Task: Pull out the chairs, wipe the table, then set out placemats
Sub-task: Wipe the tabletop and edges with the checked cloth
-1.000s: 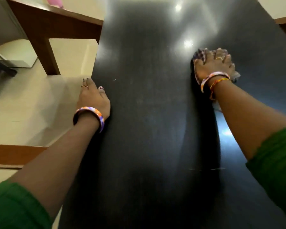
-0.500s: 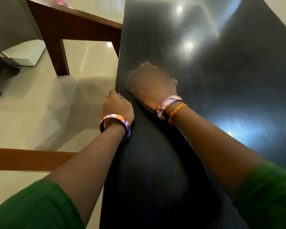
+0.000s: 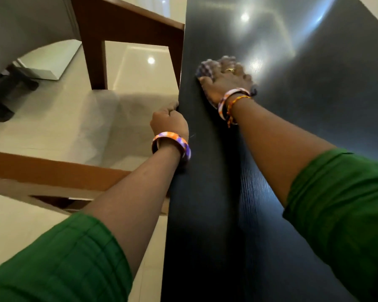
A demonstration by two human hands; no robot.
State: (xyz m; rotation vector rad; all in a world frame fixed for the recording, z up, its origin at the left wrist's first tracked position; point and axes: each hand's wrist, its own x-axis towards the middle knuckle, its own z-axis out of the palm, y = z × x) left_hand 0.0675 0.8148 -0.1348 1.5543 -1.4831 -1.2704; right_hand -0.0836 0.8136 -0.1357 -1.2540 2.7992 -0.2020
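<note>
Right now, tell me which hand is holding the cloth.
The right hand, pressed flat on the cloth on the dark table. The left hand only grips the table edge.

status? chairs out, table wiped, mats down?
Done, apparently: a brown wooden chair stands clear of the glossy black table. In hand: the right hand presses a checked cloth on the top near its left edge; the left hand grips that edge. Left: no placemats are in view; how much of the top is wiped can't be told.
</note>
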